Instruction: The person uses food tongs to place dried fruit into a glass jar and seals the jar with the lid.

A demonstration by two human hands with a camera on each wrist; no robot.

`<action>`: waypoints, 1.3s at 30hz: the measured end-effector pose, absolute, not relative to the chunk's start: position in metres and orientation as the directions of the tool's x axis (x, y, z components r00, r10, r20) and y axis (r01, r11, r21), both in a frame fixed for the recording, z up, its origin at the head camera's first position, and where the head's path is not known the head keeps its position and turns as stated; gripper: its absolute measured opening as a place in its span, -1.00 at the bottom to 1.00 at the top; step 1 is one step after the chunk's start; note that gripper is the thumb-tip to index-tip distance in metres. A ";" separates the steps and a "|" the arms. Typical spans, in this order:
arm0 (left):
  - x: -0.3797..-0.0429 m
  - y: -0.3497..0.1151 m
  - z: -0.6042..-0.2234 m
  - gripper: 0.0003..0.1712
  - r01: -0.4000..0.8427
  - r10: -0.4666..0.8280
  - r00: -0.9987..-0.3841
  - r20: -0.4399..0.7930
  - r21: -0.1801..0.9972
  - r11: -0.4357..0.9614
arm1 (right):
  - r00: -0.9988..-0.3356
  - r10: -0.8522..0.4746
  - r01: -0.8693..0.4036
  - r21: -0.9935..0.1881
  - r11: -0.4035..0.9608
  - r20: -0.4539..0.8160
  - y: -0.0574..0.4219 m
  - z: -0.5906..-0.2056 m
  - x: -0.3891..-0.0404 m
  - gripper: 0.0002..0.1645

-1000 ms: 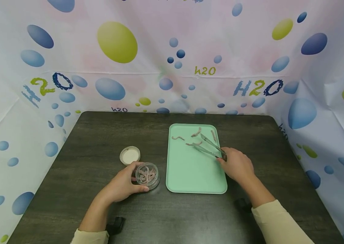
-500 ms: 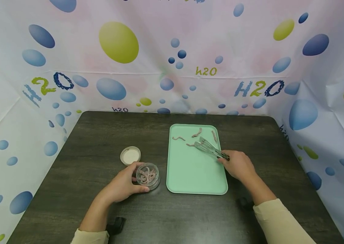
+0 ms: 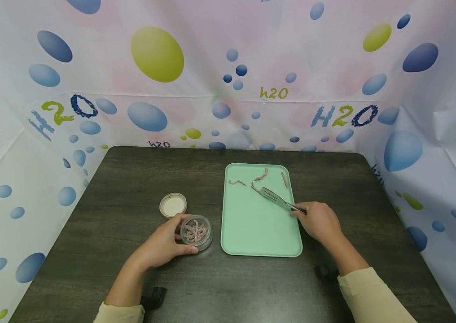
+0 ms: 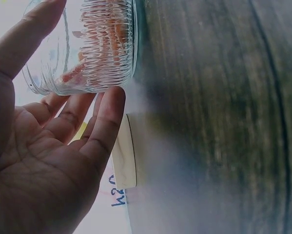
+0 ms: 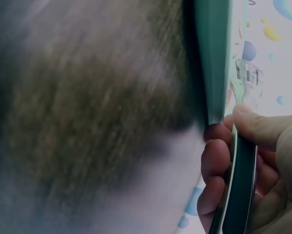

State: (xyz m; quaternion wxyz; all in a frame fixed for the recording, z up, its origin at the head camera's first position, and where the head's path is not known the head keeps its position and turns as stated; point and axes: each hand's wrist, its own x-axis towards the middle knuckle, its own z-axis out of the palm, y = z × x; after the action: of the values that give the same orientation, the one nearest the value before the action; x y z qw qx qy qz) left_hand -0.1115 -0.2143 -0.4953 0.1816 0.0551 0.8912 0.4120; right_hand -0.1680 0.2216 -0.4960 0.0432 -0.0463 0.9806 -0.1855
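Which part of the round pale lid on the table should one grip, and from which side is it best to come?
I would pinch the lid across opposite edges of its rim, probably coming from its left: it lies flat with a round side wall to hold, while the left hand and glass jar crowd its near right.

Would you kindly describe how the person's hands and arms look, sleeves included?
The left hand and right hand are bare, with no gloves or rings visible. The left sleeve and right sleeve are plain pale yellow, ending short of the hands. A small black object shows beside the left sleeve; its details are unclear.
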 end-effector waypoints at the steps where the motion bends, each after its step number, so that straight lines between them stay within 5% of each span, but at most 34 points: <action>1: -0.112 -0.214 -0.495 0.10 -0.052 0.248 -0.928 -0.278 0.755 0.654 | -0.992 -0.105 -0.074 -0.369 0.926 -0.066 0.222 -0.496 -0.168 -0.53; 39: -0.110 -0.213 -0.494 0.07 -0.068 0.242 -0.927 -0.287 0.763 0.643 | -0.985 -0.138 -0.163 -0.317 0.934 0.100 0.218 -0.478 -0.156 -0.63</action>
State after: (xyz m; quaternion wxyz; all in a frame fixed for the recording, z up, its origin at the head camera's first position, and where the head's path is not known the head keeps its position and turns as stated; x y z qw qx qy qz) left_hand -0.1105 -0.2130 -0.4944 0.1848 0.0490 0.8874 0.4195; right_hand -0.1563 0.2182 -0.4776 -0.0383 -0.0765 0.9827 -0.1641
